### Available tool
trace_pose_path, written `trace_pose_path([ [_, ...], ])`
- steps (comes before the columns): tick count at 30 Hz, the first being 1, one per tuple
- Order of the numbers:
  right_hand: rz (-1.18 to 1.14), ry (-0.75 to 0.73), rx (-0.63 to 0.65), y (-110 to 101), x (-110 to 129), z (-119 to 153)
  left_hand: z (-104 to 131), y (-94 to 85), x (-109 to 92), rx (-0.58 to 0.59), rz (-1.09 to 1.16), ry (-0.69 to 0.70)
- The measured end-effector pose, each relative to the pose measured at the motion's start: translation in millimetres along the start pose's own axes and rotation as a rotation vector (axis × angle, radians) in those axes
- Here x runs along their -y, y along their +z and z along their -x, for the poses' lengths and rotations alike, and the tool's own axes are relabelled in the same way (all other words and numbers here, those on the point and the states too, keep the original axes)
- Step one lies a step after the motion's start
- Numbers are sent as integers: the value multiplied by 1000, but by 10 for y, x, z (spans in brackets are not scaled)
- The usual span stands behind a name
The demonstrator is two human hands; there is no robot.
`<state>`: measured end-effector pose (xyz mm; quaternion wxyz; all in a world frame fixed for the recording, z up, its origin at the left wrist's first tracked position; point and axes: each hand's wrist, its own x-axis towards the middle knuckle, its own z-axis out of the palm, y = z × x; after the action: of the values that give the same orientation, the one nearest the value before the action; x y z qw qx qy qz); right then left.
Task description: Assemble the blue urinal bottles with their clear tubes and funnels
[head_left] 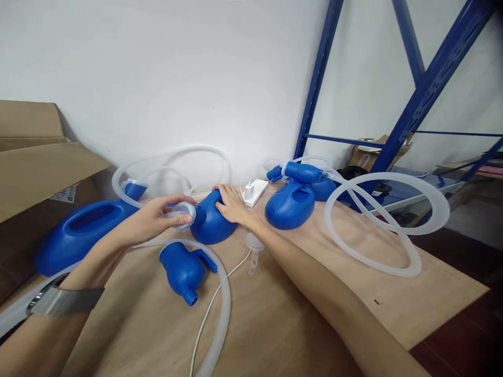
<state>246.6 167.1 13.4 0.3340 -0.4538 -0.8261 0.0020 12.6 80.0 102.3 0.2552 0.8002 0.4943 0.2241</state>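
Note:
My left hand (167, 213) pinches a translucent plastic cap (187, 210) by its rim, at the neck of a blue plastic urinal bottle (215, 225). Whether the cap is seated on the neck or just beside it, I cannot tell. Across the top of that bottle lies my right hand (232, 203), its fingers wrapped over the body. Nearer to me lies a loose blue funnel-shaped piece (183, 269) with a side handle and a narrow spout. Another translucent cap with a strap (255, 242) rests below my right wrist.
A larger blue bottle (78, 230) leans by an open cardboard box (47, 162) at left. More blue bottles (290, 205) stand at right beside a coiled clear hose (412, 256). A power strip (257, 192), white cable (206, 317) and another hose (226, 309) lie on the wooden table (393, 303). Blue shelving (428, 89) rises behind.

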Motion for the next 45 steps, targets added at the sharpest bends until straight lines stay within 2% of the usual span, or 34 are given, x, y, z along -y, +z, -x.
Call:
trace_pose_path([
  [7,-37,-3,3,-14,-26,5,40,-208,22,166,11,20],
  [20,-3,18,-18,27,29,12,-10,-229,75,91,-178,34],
  [26,-28,5,-22,21,-7,1,12,-233,69,127,-38,-20],
  [30,-55,-7,-7,1,2,15,135,-354,46,213,112,-75],
  [34,-79,-19,1,-1,35,29,224,-547,110,138,176,-158],
  [37,-80,-22,2,6,39,28,206,-640,166,76,-14,-122],
  [40,-79,-24,-2,18,28,22,164,-625,161,95,-129,-62],
  [45,-93,-26,-19,57,2,23,104,-449,128,183,71,-41],
])
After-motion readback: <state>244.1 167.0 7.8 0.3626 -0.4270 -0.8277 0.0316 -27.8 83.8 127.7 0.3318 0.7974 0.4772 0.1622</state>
